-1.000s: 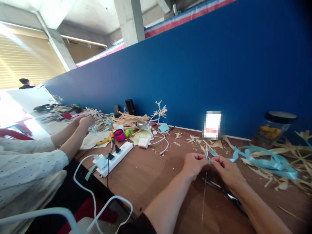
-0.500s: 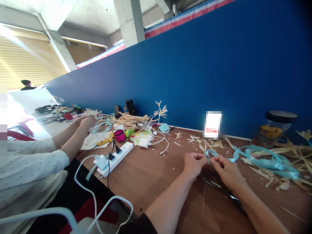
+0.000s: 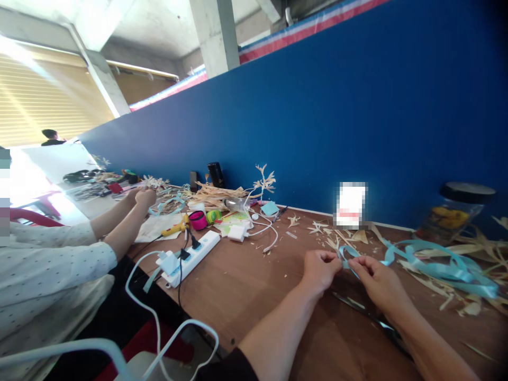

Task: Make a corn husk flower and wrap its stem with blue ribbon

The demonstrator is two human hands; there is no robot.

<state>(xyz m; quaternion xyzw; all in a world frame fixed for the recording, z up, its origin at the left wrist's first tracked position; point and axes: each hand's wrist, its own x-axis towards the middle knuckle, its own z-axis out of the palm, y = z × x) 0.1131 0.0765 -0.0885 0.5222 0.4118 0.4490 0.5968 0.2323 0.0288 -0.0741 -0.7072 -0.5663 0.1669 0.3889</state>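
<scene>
My left hand (image 3: 322, 271) is closed in a pinch on a light blue ribbon (image 3: 348, 251) above the brown table. Close beside it, my right hand (image 3: 376, 278) pinches the same ribbon, fingertips a small gap from the left ones. A small loop of the ribbon stands up between both hands. From there the ribbon runs right to a loose heap of ribbon (image 3: 448, 264). Under my right wrist lies a dark tool with a shiny part (image 3: 383, 321), partly hidden, its kind unclear.
Pale dried strips (image 3: 440, 291) lie around the ribbon heap. Behind it stands a dark-lidded jar (image 3: 452, 211). Left are a white power strip (image 3: 198, 256), white charger (image 3: 237, 233) and yellow glue gun (image 3: 173, 229). Another person's hands (image 3: 145, 197) work farther left. A blue partition (image 3: 317, 121) borders the table.
The whole view has shifted slightly, so things sit a little farther right. Both hands still pinch the ribbon, their fingertips marginally farther apart.
</scene>
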